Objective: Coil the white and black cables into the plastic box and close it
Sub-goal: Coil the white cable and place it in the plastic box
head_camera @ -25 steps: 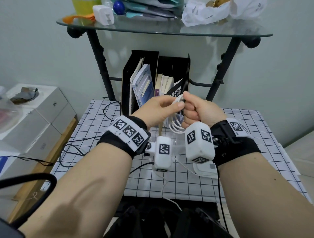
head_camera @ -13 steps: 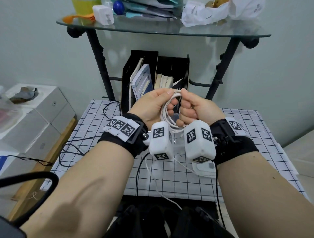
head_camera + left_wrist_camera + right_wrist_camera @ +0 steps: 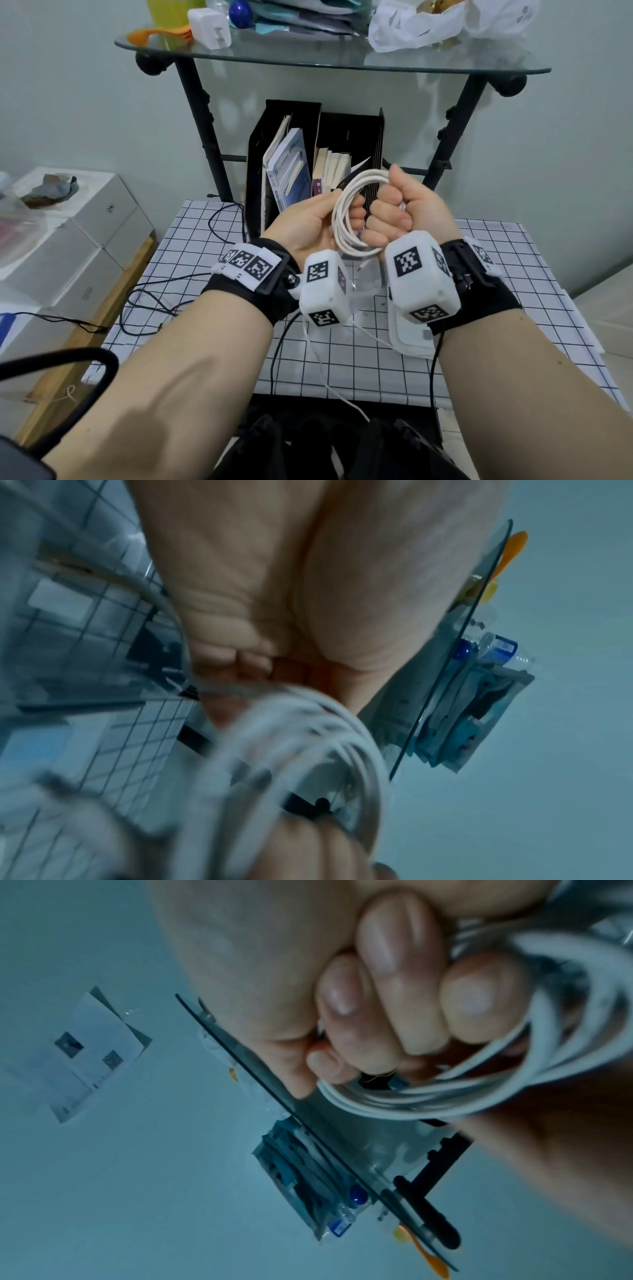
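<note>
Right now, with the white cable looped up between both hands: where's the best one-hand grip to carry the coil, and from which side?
Judging by its shape, grip across the bundled strands of the white cable, where the left hand already pinches them together. Come from the left, fingers through the open centre and thumb outside, so all loops stay stacked once the right hand lets go.

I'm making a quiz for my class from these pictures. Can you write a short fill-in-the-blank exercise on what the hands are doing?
1. Both hands hold a coil of ____ cable.
2. The left hand and the right hand hold the coil above a table covered in a ____ pattern.
3. Behind the hands, a black file holder contains ____.
4. The shelf above it is made of ____.

Missing words: white; grid; books; glass
</note>
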